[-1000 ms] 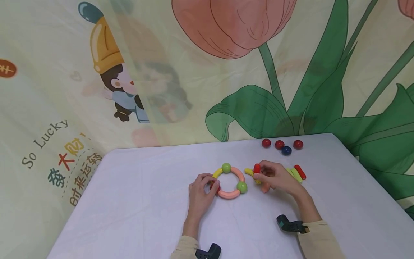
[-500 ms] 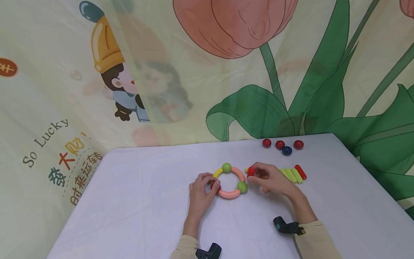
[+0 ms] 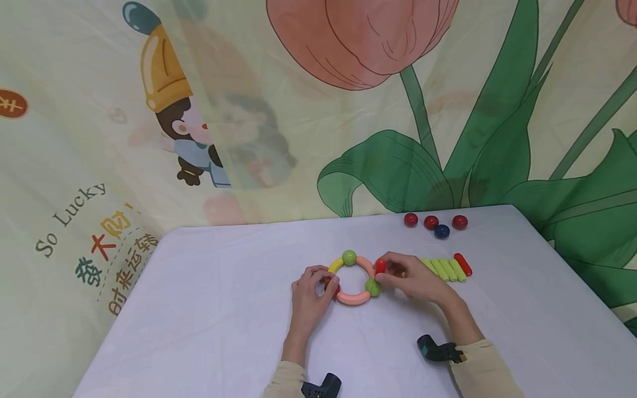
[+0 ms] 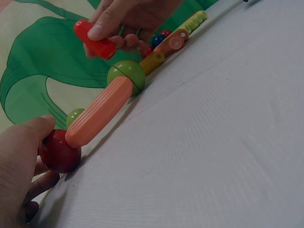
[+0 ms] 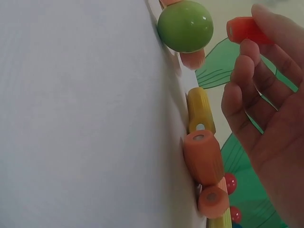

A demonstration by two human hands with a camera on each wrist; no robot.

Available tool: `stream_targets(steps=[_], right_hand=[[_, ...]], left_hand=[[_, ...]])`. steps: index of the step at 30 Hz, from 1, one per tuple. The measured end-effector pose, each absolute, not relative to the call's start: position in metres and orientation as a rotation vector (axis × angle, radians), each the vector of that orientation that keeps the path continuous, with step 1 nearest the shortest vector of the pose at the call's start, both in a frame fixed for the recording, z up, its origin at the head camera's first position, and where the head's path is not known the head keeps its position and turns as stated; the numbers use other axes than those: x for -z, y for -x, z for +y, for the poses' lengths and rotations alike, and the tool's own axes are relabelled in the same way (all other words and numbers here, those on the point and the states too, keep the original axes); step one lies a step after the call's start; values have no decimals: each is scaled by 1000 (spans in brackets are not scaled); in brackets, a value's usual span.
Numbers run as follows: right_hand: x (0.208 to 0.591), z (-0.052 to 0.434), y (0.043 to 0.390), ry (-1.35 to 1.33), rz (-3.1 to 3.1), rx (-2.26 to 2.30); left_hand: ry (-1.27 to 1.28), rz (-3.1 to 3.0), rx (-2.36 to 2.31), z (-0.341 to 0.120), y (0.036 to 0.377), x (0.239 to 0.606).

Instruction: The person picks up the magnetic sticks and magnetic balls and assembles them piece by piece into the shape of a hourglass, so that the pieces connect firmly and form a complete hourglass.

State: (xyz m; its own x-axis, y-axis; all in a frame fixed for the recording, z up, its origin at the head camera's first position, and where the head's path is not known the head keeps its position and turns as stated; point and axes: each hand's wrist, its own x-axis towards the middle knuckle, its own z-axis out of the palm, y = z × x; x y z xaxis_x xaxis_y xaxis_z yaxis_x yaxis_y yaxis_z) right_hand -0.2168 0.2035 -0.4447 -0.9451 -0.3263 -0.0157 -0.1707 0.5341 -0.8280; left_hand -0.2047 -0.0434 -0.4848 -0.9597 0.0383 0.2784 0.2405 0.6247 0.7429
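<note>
A ring of curved salmon rods [image 3: 353,299], a yellow rod [image 3: 335,266], green balls [image 3: 372,287] and a red ball [image 4: 61,151] lies on the white table. My left hand [image 3: 311,293] holds the red ball at the ring's left side, thumb on top. Between thumb and fingertips, my right hand [image 3: 418,279] pinches a short red rod [image 4: 95,40]. It is held above the table near the ring's right-hand green ball, apart from it in the left wrist view. A grey disc shows in the rod's end in the right wrist view.
Right of the ring lie loose yellow [image 5: 200,109] and salmon rods [image 5: 203,156], partly hidden by my right hand in the head view. Beyond them is a row of light green rods [image 3: 443,270] with a red rod [image 3: 463,264]. Several red balls [image 3: 431,222] and a blue ball [image 3: 442,231] sit near the back edge.
My right hand has moved left with the red rod, from over the loose rods to beside the ring. My left hand stays on the red ball.
</note>
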Motion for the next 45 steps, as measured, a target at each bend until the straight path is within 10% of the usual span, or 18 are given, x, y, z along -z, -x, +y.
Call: stream_targets(steps=[45], right_hand=[[445,194,214,528,2610,1191]], left_hand=[[245,-2601,1290,-45,204,484]])
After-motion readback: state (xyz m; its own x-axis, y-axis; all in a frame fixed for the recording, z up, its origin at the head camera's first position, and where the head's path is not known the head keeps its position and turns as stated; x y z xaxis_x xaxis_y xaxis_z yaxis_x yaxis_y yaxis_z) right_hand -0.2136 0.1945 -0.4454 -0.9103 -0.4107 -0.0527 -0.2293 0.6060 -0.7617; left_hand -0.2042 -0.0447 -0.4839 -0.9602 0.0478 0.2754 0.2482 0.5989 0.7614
